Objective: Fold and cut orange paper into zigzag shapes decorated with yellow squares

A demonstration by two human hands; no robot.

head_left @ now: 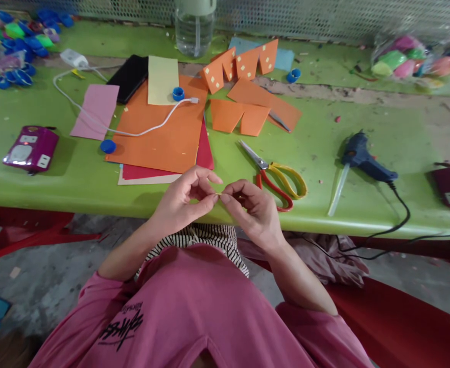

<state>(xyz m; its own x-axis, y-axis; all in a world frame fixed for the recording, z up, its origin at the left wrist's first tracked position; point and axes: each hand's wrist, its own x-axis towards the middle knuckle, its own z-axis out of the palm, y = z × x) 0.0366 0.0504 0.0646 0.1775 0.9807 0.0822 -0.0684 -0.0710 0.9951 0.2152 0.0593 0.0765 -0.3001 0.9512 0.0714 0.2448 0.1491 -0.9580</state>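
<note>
My left hand (188, 197) and my right hand (253, 209) meet over the table's front edge. Their fingertips pinch a tiny yellowish piece (219, 194) between them; its material is too small to tell. Scissors (265, 166) with one red and one yellow handle lie just beyond my right hand, blades slightly apart. Ahead of my left hand is a stack of coloured sheets with an orange sheet (163, 138) on top. Folded orange pieces with yellow squares (219, 71) stand behind it, and a plain notched orange piece (228, 116) lies nearer.
A blue glue gun (368, 158) lies at right, its cord hanging over the edge. Purple power boxes (33, 148) sit at both ends. A black phone (129, 79), white cable (144, 131), water bottle (195, 30) and pink sheet (95, 112) are farther back. Blue caps (108, 146) lie about.
</note>
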